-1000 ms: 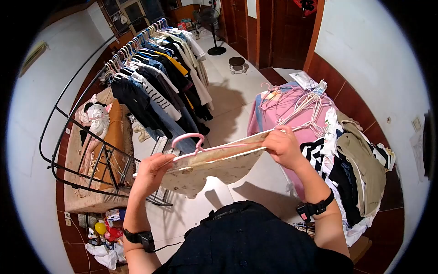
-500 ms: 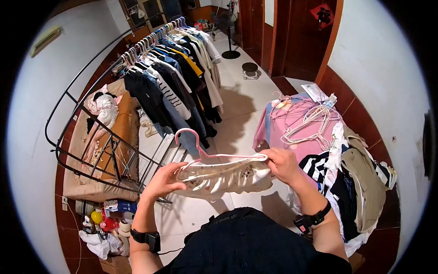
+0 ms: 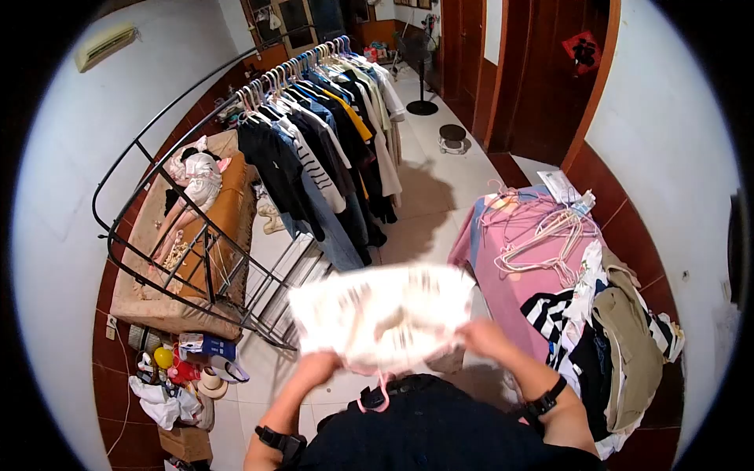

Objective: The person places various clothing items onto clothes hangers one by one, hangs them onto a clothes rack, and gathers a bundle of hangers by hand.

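In front of my body I hold a white garment (image 3: 385, 314) with a dark pattern, spread wide and blurred by motion; its exact kind cannot be made out. A pink hanger (image 3: 382, 392) is on it, with the hook sticking out toward my chest. My left hand (image 3: 320, 367) is closed on the garment's near left corner. At the near right corner my right hand (image 3: 483, 339) grips it too. Part of the hanger's bar is hidden behind the cloth.
Ahead stands a black rack (image 3: 236, 98) full of hung clothes (image 3: 314, 149). At right, loose hangers (image 3: 542, 243) lie on a pink cloth (image 3: 503, 275), beside piled clothes (image 3: 628, 345). A person (image 3: 203, 182) lies on the sofa (image 3: 129, 294) at left. A stool (image 3: 452, 137) and fan (image 3: 422, 106) stand farther back.
The garment has swung outward and up, now spread flat ahead of my hands. The hanger's hook has turned from pointing away to pointing toward me. Both hands have moved lower, nearer my body.
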Demonstrator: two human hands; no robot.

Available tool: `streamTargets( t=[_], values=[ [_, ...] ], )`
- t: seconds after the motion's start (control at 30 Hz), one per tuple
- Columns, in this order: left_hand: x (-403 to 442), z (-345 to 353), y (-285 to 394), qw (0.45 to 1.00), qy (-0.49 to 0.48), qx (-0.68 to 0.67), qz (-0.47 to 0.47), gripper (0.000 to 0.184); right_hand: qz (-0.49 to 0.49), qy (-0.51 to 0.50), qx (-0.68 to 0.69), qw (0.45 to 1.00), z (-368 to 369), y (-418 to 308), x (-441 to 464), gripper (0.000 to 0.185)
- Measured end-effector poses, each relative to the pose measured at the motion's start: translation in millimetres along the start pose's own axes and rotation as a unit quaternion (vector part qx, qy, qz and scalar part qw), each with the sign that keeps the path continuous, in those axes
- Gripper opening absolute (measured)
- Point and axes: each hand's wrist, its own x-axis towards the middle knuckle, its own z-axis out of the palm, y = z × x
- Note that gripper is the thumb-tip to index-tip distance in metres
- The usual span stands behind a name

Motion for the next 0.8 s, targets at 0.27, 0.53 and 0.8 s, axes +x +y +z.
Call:
streamTargets(
  t=[0.27,0.53,0.8],
  values=[
    [42.2,-96.1,24.2,0.972,0.109,-0.170,-0.120,0.010,0.033,-0.115,0.209,0.971,-99.6,-42.6,33.1,0.025],
    [24.6,-104.4,42.0,0.951,0.145,-0.243,-0.127,0.016,-0.048,-0.432,0.582,0.687,-83.7,-35.9,28.8,0.038],
    [35.2,-117.0,16.2,0.950,0.167,-0.228,-0.131,0.011,-0.052,-0.362,0.663,0.653,-70.8,-66.8,57.6,0.040]
  ],
)
